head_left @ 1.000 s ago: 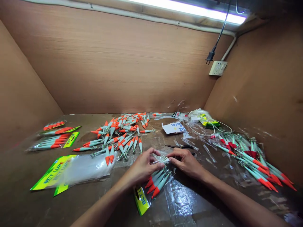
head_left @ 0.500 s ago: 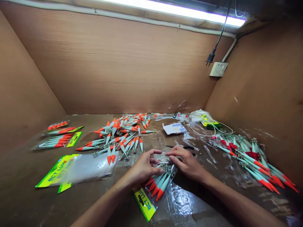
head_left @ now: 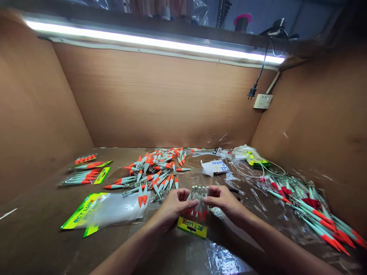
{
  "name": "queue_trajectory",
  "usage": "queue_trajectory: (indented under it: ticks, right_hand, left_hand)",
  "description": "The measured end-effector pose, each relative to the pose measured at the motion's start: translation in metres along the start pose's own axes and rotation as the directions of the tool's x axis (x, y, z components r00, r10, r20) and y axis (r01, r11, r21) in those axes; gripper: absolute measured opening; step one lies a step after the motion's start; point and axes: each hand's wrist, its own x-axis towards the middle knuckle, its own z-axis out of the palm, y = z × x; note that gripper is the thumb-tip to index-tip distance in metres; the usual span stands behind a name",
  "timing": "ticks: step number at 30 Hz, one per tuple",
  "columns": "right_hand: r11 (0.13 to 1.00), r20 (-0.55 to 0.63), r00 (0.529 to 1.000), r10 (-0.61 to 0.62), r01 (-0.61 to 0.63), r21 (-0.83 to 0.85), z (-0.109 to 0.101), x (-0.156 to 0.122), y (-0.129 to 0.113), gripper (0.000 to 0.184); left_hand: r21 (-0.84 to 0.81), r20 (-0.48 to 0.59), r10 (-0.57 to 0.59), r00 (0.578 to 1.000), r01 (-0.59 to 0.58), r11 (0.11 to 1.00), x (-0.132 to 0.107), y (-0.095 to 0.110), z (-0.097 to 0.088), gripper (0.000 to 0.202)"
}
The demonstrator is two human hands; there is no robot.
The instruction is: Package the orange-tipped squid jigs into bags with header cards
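Between my two hands is a clear bag of squid lures, its yellow-green BCT LURE header toward me. Several white-and-orange lures show through the plastic, their hook ends pointing away from me. My left hand is closed on the bag's left side, thumb on top. On the right side my right hand pinches it likewise. Beyond my hands lies a pile of loose lures. Left of my left forearm, flat header bags are stacked, with two lures resting on their edge.
Filled lure bags lie at the far left. On the right is a heap of longer lures with clear plastic. A white card, a pale cord and dark-handled pliers are nearby. A plug hangs above.
The lure bag has been lifted and turned, its header now nearly square to me. Both hands have closed on its sides. The head view has tilted up, showing the shelf above the lamp.
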Motion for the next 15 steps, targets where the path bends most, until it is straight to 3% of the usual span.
queue_trajectory:
  ticks: [5,8,12,15]
  right_hand:
    - [0.995,0.052,0.998,-0.031,0.026,0.094,0.022,0.015,-0.006,0.038]
    - [0.994,0.013,1.000,-0.025,0.023,0.103,0.034,0.023,0.002,0.040]
    - [0.981,-0.038,0.999,-0.030,0.036,0.190,0.039,0.027,0.012,0.043]
    - [0.968,0.004,1.000,-0.014,0.013,0.249,0.039,0.025,0.016,0.044]
  left_hand:
    - [-0.088,-0.102,-0.014,0.995,0.005,0.996,-0.006,-0.004,-0.017,0.044]
    - [-0.170,-0.131,-0.027,0.991,0.004,0.985,-0.010,-0.005,-0.021,0.044]
    - [-0.225,-0.097,0.028,0.995,-0.050,0.973,-0.013,0.001,-0.020,0.042]
    - [-0.263,-0.081,0.026,0.996,-0.047,0.964,-0.015,0.004,-0.019,0.040]
